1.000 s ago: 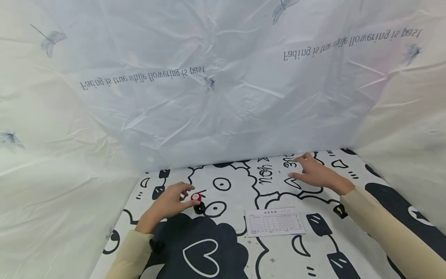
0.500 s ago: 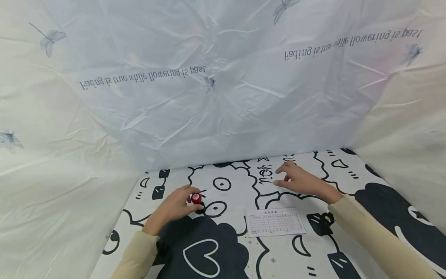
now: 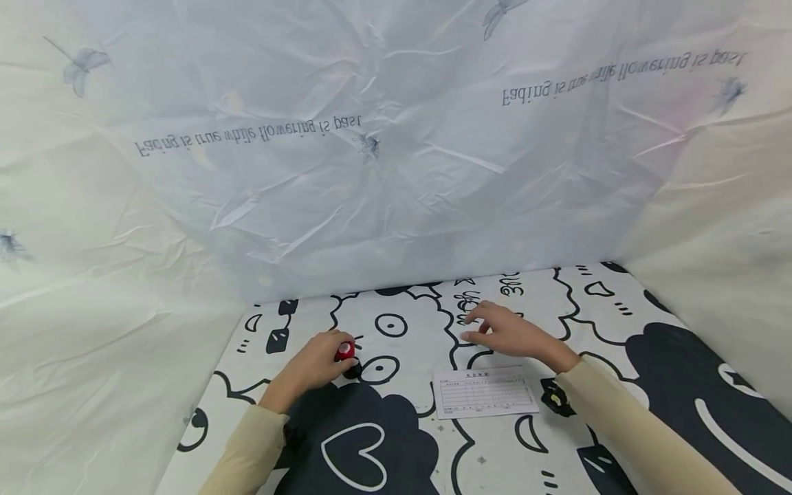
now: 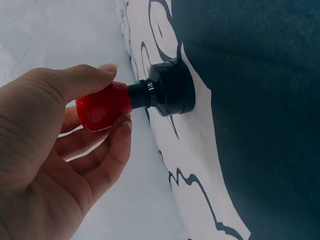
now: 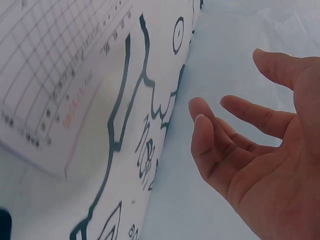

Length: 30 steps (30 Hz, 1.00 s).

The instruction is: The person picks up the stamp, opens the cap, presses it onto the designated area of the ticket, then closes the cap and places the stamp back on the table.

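My left hand (image 3: 311,362) holds a stamp by its rounded red handle, the thumb on one side and a finger on the other. The stamp (image 4: 102,106) has a dark neck and a wider black base (image 4: 172,87), which stands on or just above the patterned cloth. At the right, my right hand (image 3: 506,331) hovers over the cloth with nothing in it, thumb apart and fingers loosely bent. It is nearest to a printed form (image 3: 485,393), a white slip with a ruled grid, lying flat in front of it.
A white cloth (image 3: 405,405) with black cartoon drawings covers the table. Pale plastic sheeting (image 3: 396,192) with printed lettering hangs behind the table and along both sides.
My left hand has closed in on the red handle and now grips it. My right hand has come left and towards me, nearer the form. The form stays put.
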### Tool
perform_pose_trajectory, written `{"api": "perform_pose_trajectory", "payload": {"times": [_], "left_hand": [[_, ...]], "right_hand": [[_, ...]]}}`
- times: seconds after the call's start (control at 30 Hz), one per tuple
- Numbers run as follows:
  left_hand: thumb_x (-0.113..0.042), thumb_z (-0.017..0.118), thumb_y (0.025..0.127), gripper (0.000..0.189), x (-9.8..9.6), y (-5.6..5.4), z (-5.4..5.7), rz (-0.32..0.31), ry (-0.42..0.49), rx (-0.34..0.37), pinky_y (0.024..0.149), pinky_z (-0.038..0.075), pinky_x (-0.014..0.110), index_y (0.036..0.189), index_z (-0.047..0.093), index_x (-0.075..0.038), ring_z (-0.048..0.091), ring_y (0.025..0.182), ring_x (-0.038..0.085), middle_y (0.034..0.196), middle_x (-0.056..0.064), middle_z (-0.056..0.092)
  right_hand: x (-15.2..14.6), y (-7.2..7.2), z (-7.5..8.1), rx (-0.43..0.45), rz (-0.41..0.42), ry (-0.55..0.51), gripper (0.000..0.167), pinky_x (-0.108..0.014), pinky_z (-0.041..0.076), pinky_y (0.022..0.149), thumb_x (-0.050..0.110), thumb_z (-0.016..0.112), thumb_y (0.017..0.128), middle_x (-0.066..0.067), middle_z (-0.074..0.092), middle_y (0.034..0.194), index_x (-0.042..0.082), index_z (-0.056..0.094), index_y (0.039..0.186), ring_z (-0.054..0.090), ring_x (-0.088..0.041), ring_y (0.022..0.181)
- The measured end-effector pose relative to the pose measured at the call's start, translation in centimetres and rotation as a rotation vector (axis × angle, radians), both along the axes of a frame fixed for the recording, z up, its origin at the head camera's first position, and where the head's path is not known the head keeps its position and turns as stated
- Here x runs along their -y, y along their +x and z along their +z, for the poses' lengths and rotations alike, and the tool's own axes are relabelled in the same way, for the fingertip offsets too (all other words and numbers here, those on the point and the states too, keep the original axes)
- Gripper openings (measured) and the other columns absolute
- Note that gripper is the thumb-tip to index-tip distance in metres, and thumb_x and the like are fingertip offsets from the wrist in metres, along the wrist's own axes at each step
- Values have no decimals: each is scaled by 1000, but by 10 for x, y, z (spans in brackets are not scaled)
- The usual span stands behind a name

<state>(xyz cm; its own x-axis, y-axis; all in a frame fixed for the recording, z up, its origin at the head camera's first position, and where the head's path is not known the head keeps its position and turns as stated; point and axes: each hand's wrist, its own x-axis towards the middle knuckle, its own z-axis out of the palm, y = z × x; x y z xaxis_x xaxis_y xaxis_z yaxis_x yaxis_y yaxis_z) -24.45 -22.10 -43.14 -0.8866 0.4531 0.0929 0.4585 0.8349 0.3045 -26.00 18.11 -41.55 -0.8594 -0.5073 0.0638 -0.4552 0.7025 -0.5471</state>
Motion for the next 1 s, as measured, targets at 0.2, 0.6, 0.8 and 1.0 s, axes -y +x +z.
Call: {"api": "perform_pose_trajectory", "payload": {"times": [0.2,0.6,0.8,1.0], "left_hand": [[-25,80,94,32,0,5,0,49,118,38,77,59,33,116,73,-3,66,89,13,106,6,74],[-30,83,92,40,-11,28,6,169,619,262,80,58,23,126,74,-12,74,96,15,116,7,77],[-24,83,92,46,-20,45,10,201,850,430,94,60,35,133,69,-10,78,106,22,128,16,72],[-24,85,89,47,-27,55,14,222,887,450,94,61,38,131,70,-9,77,111,24,128,17,72]], "right_hand": [[14,4,-6,49,38,-55,47,-32,54,79,42,66,103,-14,69,128,4,67,131,70,-18,100],[47,17,-4,127,110,-218,32,-28,55,71,40,64,105,-2,75,105,14,73,122,70,-22,89],[68,28,3,182,113,-312,35,-32,59,76,40,64,105,-2,76,105,12,72,125,73,-25,92],[86,33,7,186,92,-393,37,-34,60,86,38,68,103,-6,74,120,13,68,130,73,-17,100]]}}
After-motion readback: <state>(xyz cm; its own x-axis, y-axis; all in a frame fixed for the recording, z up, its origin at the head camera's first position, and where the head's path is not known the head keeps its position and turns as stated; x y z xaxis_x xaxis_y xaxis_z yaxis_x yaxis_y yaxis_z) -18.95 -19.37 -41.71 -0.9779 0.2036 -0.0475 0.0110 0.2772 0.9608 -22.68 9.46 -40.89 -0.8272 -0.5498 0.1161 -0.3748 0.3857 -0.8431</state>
